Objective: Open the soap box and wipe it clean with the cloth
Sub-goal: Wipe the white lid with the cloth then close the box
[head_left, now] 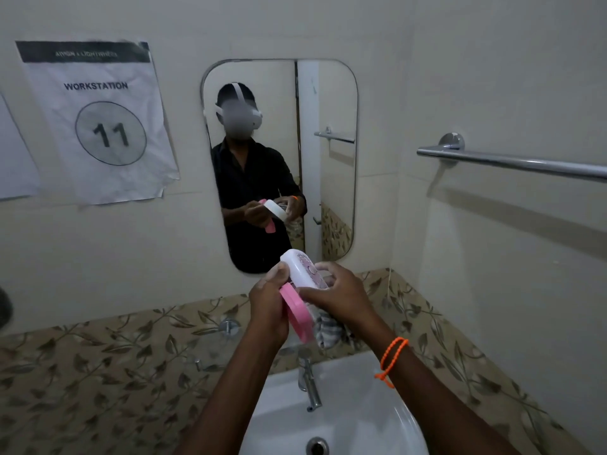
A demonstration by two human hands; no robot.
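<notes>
Frame centre: left hand [267, 310] clamps the pink base [295, 311]; right hand [340, 295], fingers closed on cloth [326, 326], steadies the lid [302, 269]. Soap box likely light, rigid, slippery; grip its edges.

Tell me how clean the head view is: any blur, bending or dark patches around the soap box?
Head view: dim, soft light; soap box readable though slightly soft; wide-angle bend curves the towel bar; cloth sits in shadow beneath the hands.

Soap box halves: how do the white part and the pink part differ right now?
The white part is uppermost, tilted toward the mirror, with a printed pattern; the pink part hangs below it, plain. The right hand presses on the white part; the left hand grips the pink part. Both are held over the sink.
</notes>
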